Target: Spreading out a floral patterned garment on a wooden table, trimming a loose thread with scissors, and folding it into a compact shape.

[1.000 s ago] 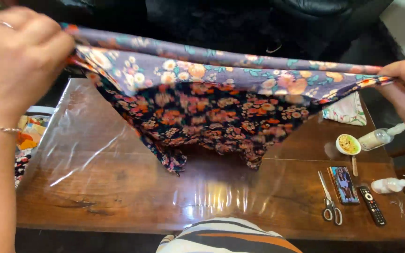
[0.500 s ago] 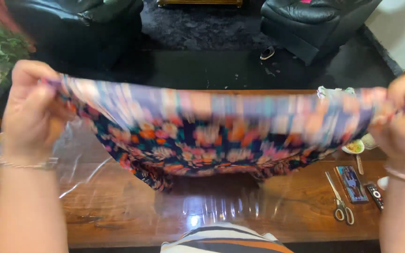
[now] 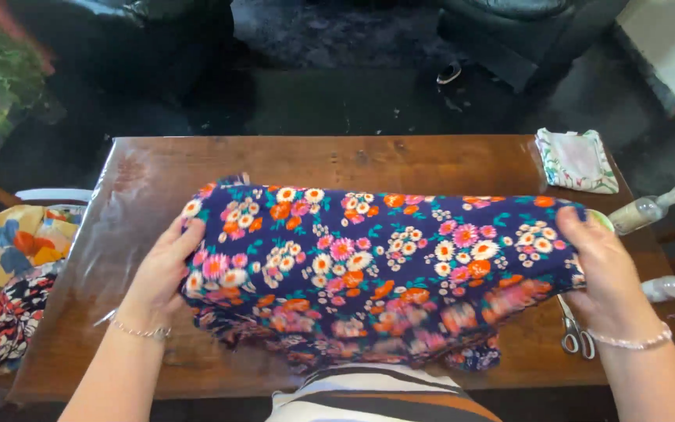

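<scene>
Now, line by line:
Cloth: a dark navy fabric printed with orange, pink and white flowers (image 3: 376, 258) lies spread across the middle of the glossy brown wooden table (image 3: 330, 156), its near edge bunched and hanging over the table's front.
Left hand: the left hand (image 3: 162, 273) lies flat on the cloth's left end, fingers loose and curled over the edge, not clenched.
Right hand: the right hand (image 3: 603, 273) rests on the cloth's right end, fingers wrapped lightly over the edge.
Table's right side: steel scissors (image 3: 576, 332) peek out just beside the right hand; a small folded white floral cloth (image 3: 576, 160) sits at the far corner; two clear spray bottles (image 3: 650, 209) lie near the edge.
Left of table: a heap of patterned fabrics (image 3: 5, 281).
</scene>
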